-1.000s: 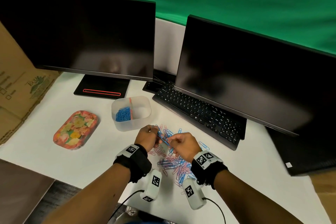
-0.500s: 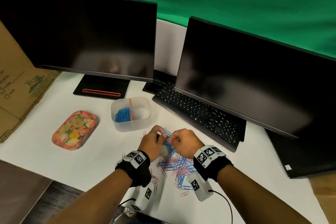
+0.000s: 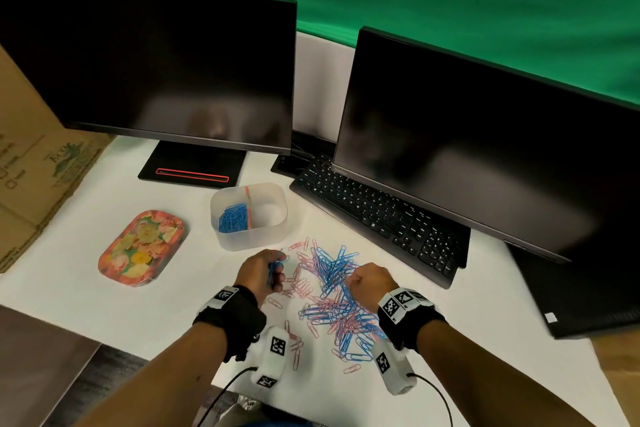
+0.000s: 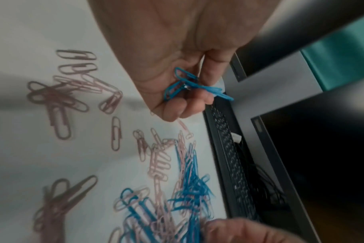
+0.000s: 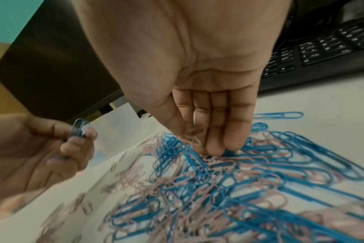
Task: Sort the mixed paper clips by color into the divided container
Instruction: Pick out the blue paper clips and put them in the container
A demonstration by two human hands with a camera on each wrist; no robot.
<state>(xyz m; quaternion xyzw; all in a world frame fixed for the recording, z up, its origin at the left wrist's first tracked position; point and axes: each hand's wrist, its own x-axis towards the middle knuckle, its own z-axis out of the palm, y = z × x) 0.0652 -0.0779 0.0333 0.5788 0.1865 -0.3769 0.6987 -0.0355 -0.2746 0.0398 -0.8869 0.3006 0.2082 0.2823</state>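
at the lower centre of the head view, the left hand [image 3: 262, 270] curls its fingers and thumb around a small bunch of blue clips [image 4: 189, 85], palm turned inward, lifted just above the white table [image 3: 86, 305]. to its right, the right hand [image 3: 367, 282] points downward with fingers straight and pressed together, their fingertips [image 5: 215, 148] touching the tangled pile of paper clips [image 3: 334, 298], thin blue and pink wire loops spread between both wrists. above the left hand stands the divided container [image 3: 249, 239], a translucent, round-cornered plastic tub with a thin pink partition; glossy blue clips fill its left compartment. left of it lies a flowered oval tray [image 3: 142, 248]. a black keyboard [image 3: 377, 211] runs along the right.
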